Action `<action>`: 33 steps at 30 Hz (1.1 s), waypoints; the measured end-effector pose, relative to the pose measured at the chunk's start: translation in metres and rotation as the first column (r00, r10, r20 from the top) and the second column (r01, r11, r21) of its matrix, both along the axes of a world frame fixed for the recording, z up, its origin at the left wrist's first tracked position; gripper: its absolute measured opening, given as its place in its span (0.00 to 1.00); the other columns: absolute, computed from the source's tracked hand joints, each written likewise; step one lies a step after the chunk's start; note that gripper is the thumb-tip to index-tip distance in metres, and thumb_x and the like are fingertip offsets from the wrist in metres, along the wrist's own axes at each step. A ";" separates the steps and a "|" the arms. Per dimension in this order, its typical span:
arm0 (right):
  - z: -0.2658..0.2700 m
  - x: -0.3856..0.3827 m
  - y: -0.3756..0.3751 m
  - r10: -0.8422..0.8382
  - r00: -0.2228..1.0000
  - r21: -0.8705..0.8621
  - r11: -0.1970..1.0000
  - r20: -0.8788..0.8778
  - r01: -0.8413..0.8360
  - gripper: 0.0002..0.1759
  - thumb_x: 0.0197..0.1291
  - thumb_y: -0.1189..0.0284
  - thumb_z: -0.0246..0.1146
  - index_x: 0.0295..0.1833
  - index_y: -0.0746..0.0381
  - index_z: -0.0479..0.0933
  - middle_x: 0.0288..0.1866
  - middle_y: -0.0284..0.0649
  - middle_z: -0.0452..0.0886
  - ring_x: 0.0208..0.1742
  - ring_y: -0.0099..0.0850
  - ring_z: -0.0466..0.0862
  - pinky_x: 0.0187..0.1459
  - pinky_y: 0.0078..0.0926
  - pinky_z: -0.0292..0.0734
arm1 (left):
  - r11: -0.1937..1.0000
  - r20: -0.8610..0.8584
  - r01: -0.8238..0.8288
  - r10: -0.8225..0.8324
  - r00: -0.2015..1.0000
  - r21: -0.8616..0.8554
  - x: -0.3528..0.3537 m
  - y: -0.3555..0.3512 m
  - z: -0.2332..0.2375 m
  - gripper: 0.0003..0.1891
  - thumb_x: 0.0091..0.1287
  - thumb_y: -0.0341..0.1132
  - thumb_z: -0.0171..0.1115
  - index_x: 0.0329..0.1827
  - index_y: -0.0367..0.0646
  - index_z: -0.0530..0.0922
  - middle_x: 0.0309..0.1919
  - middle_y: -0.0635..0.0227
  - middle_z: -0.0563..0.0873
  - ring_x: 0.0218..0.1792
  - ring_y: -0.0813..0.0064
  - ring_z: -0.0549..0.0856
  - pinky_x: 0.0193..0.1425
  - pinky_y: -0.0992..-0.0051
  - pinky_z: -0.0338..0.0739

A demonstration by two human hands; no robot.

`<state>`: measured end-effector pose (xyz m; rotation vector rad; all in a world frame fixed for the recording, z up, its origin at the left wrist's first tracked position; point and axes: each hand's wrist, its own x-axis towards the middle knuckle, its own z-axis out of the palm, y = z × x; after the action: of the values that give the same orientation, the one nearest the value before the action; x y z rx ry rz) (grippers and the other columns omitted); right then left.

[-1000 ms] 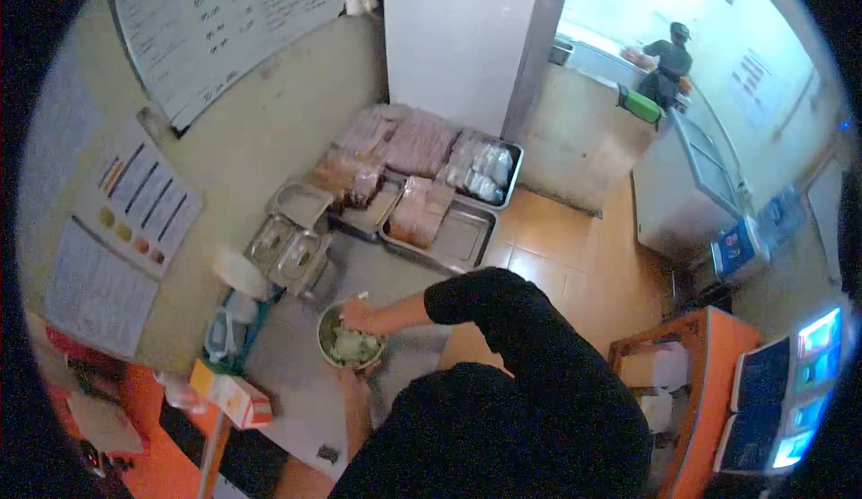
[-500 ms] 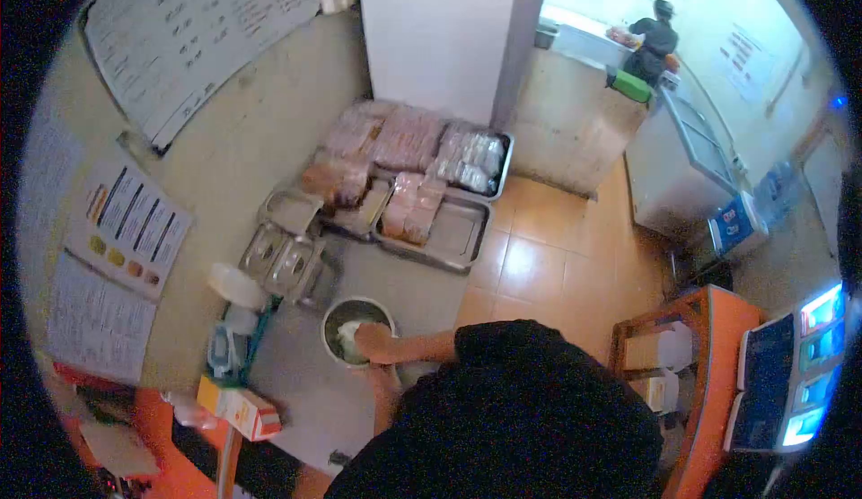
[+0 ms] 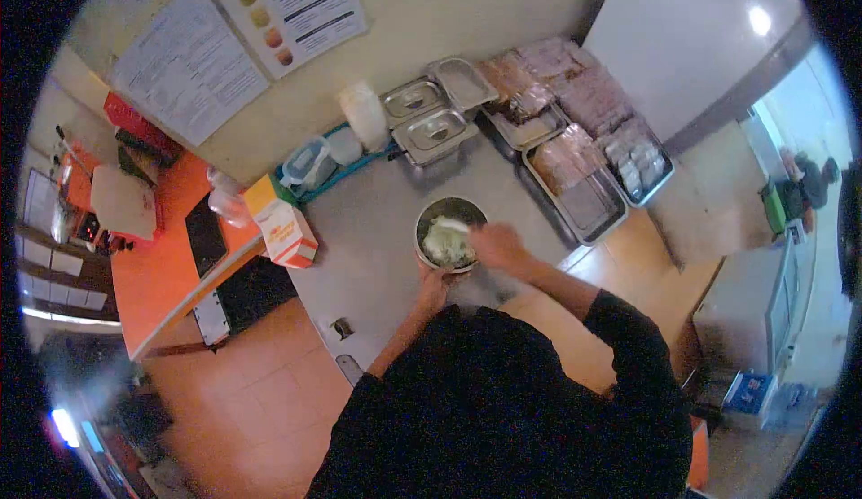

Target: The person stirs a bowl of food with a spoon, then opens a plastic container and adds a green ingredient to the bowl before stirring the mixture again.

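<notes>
A round metal bowl point(image 3: 420, 240) stands on the steel table, with a pale green-white creamy mass point(image 3: 446, 242) in it. My left hand point(image 3: 435, 278) grips the near side of its rim from below. Over the right side of the bowl, my right hand point(image 3: 499, 248) is closed and slightly smeared by motion. From it a white utensil point(image 3: 454, 224), perhaps a spatula, reaches into the mass; its far end is hidden there.
Lidded steel pans point(image 3: 431, 134) stand by the wall beside a blue-rimmed tray of plastic tubs point(image 3: 308, 165). Further right are metal trays point(image 3: 588, 221) with wrapped packs point(image 3: 567, 156). An orange-white carton point(image 3: 285, 230) sits at the table's left edge. Another person point(image 3: 813, 180) is at far right.
My view has swung left, so the bowl and trays appear further right. My right hand has shifted from over the bowl's middle to its right side, and the white utensil now shows.
</notes>
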<state>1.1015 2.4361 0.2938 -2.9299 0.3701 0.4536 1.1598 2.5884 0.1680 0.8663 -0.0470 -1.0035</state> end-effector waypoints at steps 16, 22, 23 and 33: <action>-0.083 0.074 0.003 0.040 0.998 -0.248 0.967 -0.039 -0.049 0.12 0.34 0.66 0.66 0.28 0.60 0.81 0.30 0.43 0.82 0.33 0.37 0.83 0.33 0.30 0.78 | 0.998 -0.031 0.014 -0.012 0.999 0.065 0.002 0.001 0.030 0.36 0.52 0.16 0.40 0.63 0.61 0.46 0.58 0.55 0.63 0.50 0.49 0.76 0.41 0.55 0.82; 0.000 0.059 -0.023 -0.024 1.000 -0.132 0.991 -0.010 0.023 0.08 0.39 0.68 0.63 0.25 0.61 0.81 0.28 0.46 0.81 0.31 0.40 0.83 0.33 0.35 0.76 | 0.994 -0.118 -0.080 0.087 0.989 0.069 0.001 0.001 0.039 0.35 0.56 0.17 0.39 0.63 0.62 0.46 0.60 0.55 0.61 0.52 0.48 0.75 0.39 0.55 0.83; 0.006 0.052 -0.023 0.012 1.000 -0.154 0.988 0.000 -0.011 0.10 0.40 0.69 0.62 0.29 0.62 0.80 0.29 0.47 0.81 0.31 0.41 0.82 0.33 0.37 0.76 | 0.996 -0.114 -0.040 0.048 0.992 0.075 0.003 0.002 0.038 0.35 0.57 0.17 0.40 0.64 0.63 0.45 0.61 0.55 0.60 0.52 0.48 0.74 0.39 0.54 0.83; 0.023 0.031 -0.015 -0.152 0.968 -0.010 0.988 0.199 0.157 0.19 0.42 0.72 0.60 0.43 0.63 0.70 0.30 0.49 0.79 0.32 0.45 0.81 0.35 0.44 0.75 | 1.000 -0.006 0.000 0.000 1.000 0.016 0.020 0.016 0.027 0.40 0.55 0.18 0.43 0.67 0.64 0.41 0.61 0.55 0.62 0.51 0.47 0.75 0.34 0.55 0.84</action>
<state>1.1327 2.4213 0.3166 -2.9067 0.5741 0.1347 1.1795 2.6039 0.1952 0.8775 -0.0338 -1.0081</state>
